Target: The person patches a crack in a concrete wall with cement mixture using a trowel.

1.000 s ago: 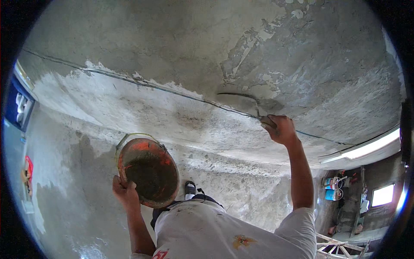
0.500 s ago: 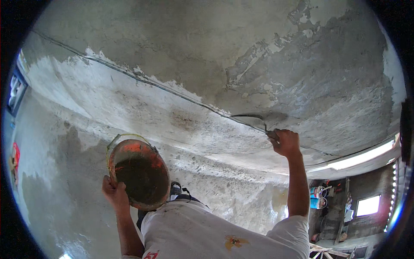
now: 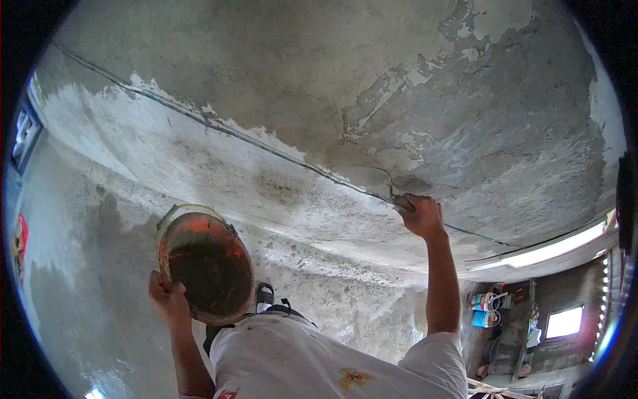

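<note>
Left hand [image 3: 170, 300] clamped on bucket [image 3: 203, 226], lower left; if that one-sided grip slips, dark mix [image 3: 209, 282] could spill. Right hand [image 3: 424, 216] closed round trowel [image 3: 392, 186], right of centre, near wall [image 3: 266, 66]; drifting low could snag cable [image 3: 207, 122].

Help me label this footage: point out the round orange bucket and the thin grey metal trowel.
Round orange bucket [image 3: 199, 229], head view: orange inner wall near upper rim.
Thin grey metal trowel [image 3: 401, 201], head view: exposed end of the handle.
</note>
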Demonstrator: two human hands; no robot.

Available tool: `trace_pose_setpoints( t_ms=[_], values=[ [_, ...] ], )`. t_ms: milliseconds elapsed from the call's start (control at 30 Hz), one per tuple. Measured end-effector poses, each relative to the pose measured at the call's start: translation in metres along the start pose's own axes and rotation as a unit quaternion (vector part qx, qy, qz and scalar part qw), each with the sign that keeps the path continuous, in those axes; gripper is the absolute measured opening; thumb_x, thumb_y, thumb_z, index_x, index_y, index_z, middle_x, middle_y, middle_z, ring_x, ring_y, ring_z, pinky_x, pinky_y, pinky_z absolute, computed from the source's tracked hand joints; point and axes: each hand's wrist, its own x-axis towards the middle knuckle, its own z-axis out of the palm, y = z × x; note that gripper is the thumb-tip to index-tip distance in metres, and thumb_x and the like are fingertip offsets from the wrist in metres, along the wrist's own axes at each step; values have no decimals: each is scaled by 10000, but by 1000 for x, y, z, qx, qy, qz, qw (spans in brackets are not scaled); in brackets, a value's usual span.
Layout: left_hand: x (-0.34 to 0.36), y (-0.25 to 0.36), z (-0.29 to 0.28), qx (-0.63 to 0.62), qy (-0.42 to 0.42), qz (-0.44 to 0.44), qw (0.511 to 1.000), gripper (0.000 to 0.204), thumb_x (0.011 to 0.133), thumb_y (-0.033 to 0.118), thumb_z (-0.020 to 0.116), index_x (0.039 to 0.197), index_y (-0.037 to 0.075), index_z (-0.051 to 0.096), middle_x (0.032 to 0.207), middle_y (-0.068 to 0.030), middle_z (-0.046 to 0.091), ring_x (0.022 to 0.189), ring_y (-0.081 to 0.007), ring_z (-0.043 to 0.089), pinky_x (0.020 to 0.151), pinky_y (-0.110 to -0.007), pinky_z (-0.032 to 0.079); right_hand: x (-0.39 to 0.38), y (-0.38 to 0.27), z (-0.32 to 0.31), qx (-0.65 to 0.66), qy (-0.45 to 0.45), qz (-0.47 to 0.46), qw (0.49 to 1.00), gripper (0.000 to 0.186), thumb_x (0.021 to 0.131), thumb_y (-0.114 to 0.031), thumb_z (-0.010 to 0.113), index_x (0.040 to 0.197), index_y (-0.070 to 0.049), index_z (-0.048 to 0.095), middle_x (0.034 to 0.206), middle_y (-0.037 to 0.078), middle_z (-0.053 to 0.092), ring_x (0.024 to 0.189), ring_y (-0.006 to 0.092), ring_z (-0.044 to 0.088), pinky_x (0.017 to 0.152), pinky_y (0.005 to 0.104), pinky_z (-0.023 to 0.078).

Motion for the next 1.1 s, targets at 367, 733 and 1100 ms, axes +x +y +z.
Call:
trace_pose_setpoints(
  t_ms=[367, 733, 1100],
  values=[
    [0, -2, 8, 1, -6, 15, 1000, 386, 646, -87, 545, 747, 144, 253, 757, 34, 246, 674, -117, 258, 650, -253, 276, -73, 27, -64, -64, 126, -30, 989, 220, 804, -289, 791, 927, -137, 692, 806, 101, 715, 729, 326, 699, 636, 434, 555],
    [10, -23, -4, 68, 22, 37, 997, 344, 622, -14, 635, 749, 72, 327, 718, -18, 356, 656, -161, 363, 590, -337, 349, -138, -107, 115, 220, 194, -103, 951, 242, 689, -107, 802, 893, -104, 671, 868, 76, 711, 709, 285, 694, 637, 396, 566],
    [48, 32, -17, -12, -121, 79, 989, 327, 638, -85, 626, 711, 99, 366, 676, 48, 320, 614, -73, 317, 544, -278, 293, -106, -252, 135, 149, 45, -171, 973, 83, 844, -135, 696, 927, -131, 701, 890, 23, 712, 768, 241, 688, 662, 412, 527]
  ],
)
